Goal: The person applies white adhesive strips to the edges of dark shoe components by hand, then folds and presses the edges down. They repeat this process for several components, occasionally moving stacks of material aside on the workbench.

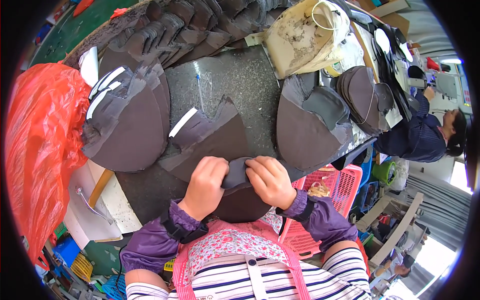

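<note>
Near the table's front edge, my left hand [206,186] and my right hand [271,179] grip the folded upper edge of a dark brown shoe-upper piece [241,204]. Its smooth grey inner side [236,173] shows between my fingers, and its rounded end hangs against my apron. My thumbs are mostly hidden behind the edge. Just beyond my hands lies another brown piece [215,142] with a white strip along one edge. On the left is a stack of brown pieces [132,130] with white strips, on the right a stack [305,135] with a grey curved part on top.
Many overlapping dark pieces [170,35] line the table's far side. A stained cream container [302,37] stands at far right, beside a tied bundle of brown pieces [357,92]. A red plastic bag [45,150] bulges at left. Pink baskets [345,187] stand low right; a person [420,127] sits beyond.
</note>
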Tool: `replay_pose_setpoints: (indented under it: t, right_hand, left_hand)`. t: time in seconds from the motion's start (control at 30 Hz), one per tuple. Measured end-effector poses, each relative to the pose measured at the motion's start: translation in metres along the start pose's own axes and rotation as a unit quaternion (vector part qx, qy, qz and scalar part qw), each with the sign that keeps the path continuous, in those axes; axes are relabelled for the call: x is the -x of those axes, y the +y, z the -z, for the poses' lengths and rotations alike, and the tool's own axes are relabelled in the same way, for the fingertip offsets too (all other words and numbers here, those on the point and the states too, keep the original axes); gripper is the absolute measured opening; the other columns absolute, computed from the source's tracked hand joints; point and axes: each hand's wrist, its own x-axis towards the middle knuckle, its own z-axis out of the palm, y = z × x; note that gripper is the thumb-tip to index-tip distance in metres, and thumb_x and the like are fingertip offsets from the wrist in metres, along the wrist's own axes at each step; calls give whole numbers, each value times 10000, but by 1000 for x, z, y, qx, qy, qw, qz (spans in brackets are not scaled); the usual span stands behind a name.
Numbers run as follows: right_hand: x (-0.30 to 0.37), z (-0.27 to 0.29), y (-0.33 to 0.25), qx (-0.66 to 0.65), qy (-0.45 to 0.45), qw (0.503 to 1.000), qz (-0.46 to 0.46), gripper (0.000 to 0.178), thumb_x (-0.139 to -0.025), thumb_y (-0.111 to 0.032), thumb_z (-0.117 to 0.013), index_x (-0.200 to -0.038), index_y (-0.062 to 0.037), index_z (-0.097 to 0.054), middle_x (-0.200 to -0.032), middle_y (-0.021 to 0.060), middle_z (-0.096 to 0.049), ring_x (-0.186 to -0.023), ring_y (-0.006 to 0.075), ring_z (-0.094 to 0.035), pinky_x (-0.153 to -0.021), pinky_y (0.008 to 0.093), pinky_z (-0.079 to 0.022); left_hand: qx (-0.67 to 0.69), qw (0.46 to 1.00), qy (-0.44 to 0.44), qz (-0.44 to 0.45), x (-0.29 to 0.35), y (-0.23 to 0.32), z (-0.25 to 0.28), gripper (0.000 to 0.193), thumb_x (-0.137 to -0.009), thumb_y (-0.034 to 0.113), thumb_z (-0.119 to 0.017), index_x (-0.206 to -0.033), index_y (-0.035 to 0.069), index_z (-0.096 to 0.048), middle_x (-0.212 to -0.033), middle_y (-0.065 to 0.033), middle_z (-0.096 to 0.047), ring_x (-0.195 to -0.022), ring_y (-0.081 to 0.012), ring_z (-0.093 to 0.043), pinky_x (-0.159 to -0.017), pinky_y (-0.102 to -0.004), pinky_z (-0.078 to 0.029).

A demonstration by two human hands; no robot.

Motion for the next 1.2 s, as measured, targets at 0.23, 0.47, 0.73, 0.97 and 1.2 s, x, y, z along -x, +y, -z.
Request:
replay_pose_setpoints:
  t: [0.23, 0.47, 0.73, 0.97, 1.2]
  right_hand:
    - [15, -6, 7, -5, -27, 995, 96, 244, -593, -106, -571, -791, 37, -570, -1144, 235, -621, -1057, 339, -623, -865, 428, -544]
    - [20, -13, 6, 6, -24, 993, 116, 261, -626, -148, -559, -815, 31, -577, -1142, 249, -617, -1084, 333, -610, -910, 415, -520]
    - [11, 4, -4, -7, -63, 995, 82, 243, -698, -152, -670, -850, 20, -589, -1117, 222, -634, -990, 301, -650, -806, 379, -553]
    - [0, 7, -7, -92, -34, 992, -83, 276, -733, -119, -774, -891, 21, -596, -942, 168, -630, -810, 314, -630, -684, 380, -518]
    - [-6, 32, -18, -253, -45, 950, -175, 254, -730, -90, -789, -894, -8, -613, -785, 120, -603, -681, 312, -597, -615, 379, -479]
  left_hand:
    - [-129, 975, 6, -180, 6, 0, -15, 171, -677, 35, -609, -835, -27, -594, -1058, -189, -647, -997, -323, -606, -824, -411, -526]
    - [-216, 955, -3, -204, 11, 2, -18, 186, -726, 83, -614, -881, -18, -623, -1066, -171, -665, -994, -289, -625, -822, -382, -525]
    - [-304, 923, -64, -227, 35, 6, 2, 214, -807, 163, -619, -950, 4, -634, -1013, -153, -678, -933, -277, -646, -836, -369, -509]
    - [-190, 968, 95, -135, 17, -11, 46, 347, -723, 150, -784, -994, -8, -635, -988, -141, -656, -969, -336, -623, -847, -432, -480]
    - [-234, 955, 175, 53, -45, -27, 56, 212, -729, 109, -761, -829, -4, -612, -877, -138, -640, -805, -324, -618, -757, -397, -495]
